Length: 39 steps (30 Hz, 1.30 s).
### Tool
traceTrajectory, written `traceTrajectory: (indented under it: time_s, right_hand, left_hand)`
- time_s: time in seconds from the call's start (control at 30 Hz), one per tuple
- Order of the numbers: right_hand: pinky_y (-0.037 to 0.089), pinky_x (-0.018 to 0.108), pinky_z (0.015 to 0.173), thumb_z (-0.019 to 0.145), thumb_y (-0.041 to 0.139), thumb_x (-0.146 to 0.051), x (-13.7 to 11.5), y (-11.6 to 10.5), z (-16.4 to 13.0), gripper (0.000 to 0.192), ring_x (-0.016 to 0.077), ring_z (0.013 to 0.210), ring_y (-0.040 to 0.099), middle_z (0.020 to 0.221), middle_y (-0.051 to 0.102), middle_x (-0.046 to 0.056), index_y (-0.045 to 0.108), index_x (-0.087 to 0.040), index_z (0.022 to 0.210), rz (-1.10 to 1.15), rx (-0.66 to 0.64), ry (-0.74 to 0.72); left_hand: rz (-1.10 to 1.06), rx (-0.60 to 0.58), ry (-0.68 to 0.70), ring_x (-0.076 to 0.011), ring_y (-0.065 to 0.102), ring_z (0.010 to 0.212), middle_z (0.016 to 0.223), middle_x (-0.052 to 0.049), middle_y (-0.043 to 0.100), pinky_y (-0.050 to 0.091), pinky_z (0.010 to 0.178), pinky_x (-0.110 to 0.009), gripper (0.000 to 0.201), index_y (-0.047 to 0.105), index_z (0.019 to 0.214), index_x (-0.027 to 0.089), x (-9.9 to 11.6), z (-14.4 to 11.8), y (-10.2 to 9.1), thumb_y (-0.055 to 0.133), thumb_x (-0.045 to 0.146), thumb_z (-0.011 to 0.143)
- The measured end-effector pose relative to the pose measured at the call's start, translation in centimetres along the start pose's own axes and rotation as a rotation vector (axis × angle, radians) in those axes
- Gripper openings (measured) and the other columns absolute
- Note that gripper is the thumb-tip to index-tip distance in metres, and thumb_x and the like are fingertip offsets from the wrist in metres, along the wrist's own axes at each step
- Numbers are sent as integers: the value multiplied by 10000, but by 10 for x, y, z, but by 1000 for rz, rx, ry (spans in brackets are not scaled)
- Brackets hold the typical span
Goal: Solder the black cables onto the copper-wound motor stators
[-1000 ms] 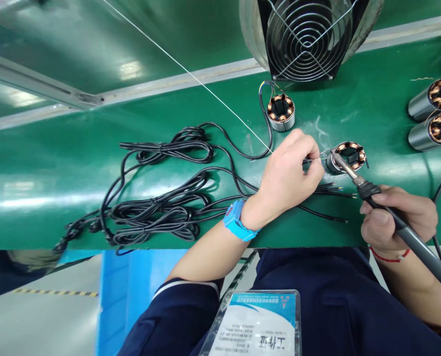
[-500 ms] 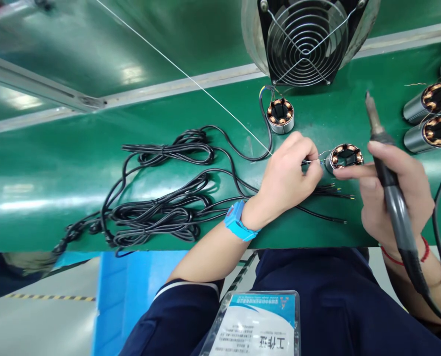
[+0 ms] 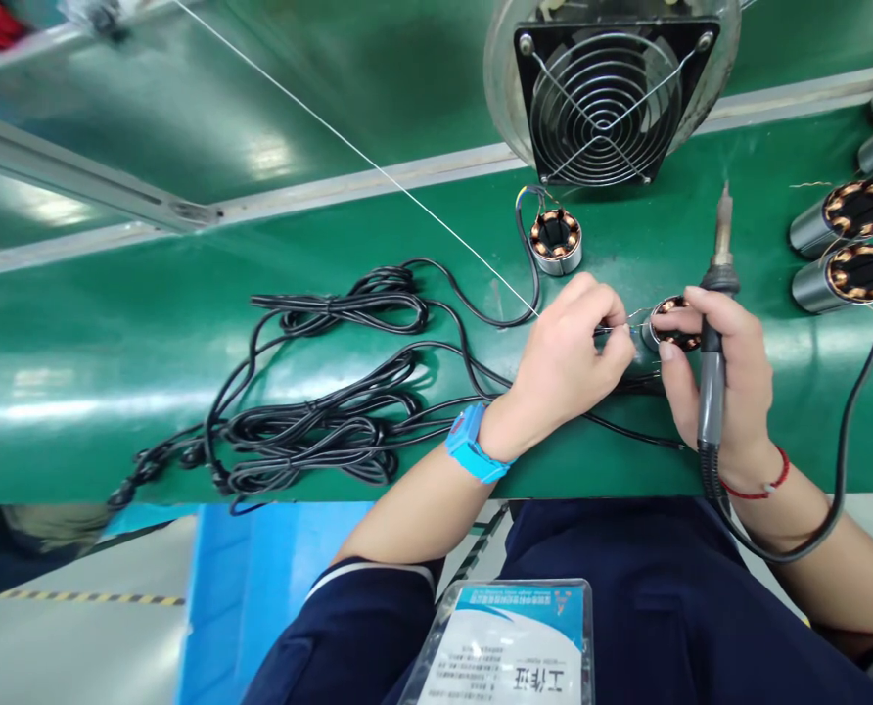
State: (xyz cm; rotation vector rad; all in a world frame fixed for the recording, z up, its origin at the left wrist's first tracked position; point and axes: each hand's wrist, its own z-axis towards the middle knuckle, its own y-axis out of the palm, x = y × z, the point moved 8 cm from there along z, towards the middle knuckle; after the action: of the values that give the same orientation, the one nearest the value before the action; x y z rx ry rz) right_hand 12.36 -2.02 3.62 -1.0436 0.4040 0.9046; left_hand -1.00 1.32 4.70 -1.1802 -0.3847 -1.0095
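My left hand [image 3: 573, 348] is closed in a pinch, with a thin solder wire [image 3: 436, 217] running into it from the upper left. Thin dark leads show at its fingertips, close to a motor stator [image 3: 651, 338] with copper windings; what exactly the fingers grip there is partly hidden. A soldering iron [image 3: 712, 397] rests in my right hand [image 3: 745, 377], its tip pointing up and away from the stator. The index finger and thumb of that hand are at the stator, covering part of it. Another stator [image 3: 558, 257], with a black cable at its wires, stands beyond my left hand.
Bundled black cables [image 3: 319, 426] lie on the left of the green bench [image 3: 114, 392]. A fan [image 3: 604, 122] with a wire guard stands at the back. Several more stators [image 3: 814, 284] are at the right. The iron's cord [image 3: 848, 460] loops past my right forearm.
My right hand has moved left, its fingers now over the stator. The soldering iron has swung more upright, its tip still up. My left hand keeps its pinch in nearly the same place.
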Motion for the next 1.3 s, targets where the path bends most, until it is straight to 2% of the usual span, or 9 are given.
traceTrajectory:
  time_s: [0.13,0.3,0.4,0.53,0.67,0.97,1.07,1.13,1.3]
  right_hand:
    - [454,470,905,879,592,-223,-1,-4,1,514,230,923,620,897,689,-17,406,-315,1348,-61,69,3]
    - [448,435,833,881,582,-212,-6,6,2,514,229,869,616,891,689,-15,394,-309,1348,-107,20,0]
    - [446,404,813,867,568,-155,-13,6,3,532,214,844,610,864,689,-14,393,-294,1350,-123,47,-51]
    - [467,383,787,873,559,-160,-12,6,4,485,201,825,609,847,674,-8,419,-281,1322,-76,50,-41]
    - [499,386,769,889,537,-190,-7,5,4,436,195,808,614,827,653,-5,433,-276,1304,-2,63,-4]
    - [537,373,746,898,514,-188,0,7,1,408,177,764,613,827,622,0,442,-271,1291,51,77,12]
    - [531,379,786,895,520,-192,3,4,3,412,177,792,624,846,639,2,447,-265,1294,87,10,19]
    - [507,411,869,886,539,-197,6,1,3,436,196,906,629,904,664,14,452,-268,1307,110,-79,29]
    - [469,439,902,875,563,-201,8,-6,0,535,232,1032,596,1055,683,43,393,-275,1378,48,-275,-72]
  left_hand:
    - [-73,-14,-44,-93,473,650,680,20,479,408,602,-224,167,505,657,164,-3,0,0,521,23,743]
    - [-156,-77,-78,-80,480,633,688,24,510,406,575,-203,158,551,677,154,-6,0,-1,535,20,758]
    - [-152,-79,-14,-93,548,709,736,5,578,467,643,-211,145,570,709,153,1,1,-7,558,39,798]
    - [-50,-94,113,-132,643,901,934,-62,660,542,792,-252,121,627,798,152,10,-1,-9,554,73,853]
    - [61,-134,218,-155,675,902,1027,-94,670,574,761,-261,135,668,873,158,15,-6,-5,537,131,889]
    - [66,-186,205,-186,670,972,1076,-115,647,592,795,-303,136,622,890,178,14,-7,0,491,146,903]
    - [34,-175,181,-171,662,947,1038,-103,648,577,793,-291,123,610,843,171,13,-6,0,506,114,876]
    - [8,-155,148,-157,654,924,1000,-90,646,560,792,-276,116,612,821,162,11,-5,-1,527,88,844]
    - [-52,-119,59,-114,609,816,908,-53,624,506,701,-225,122,604,760,152,2,-4,0,547,45,776]
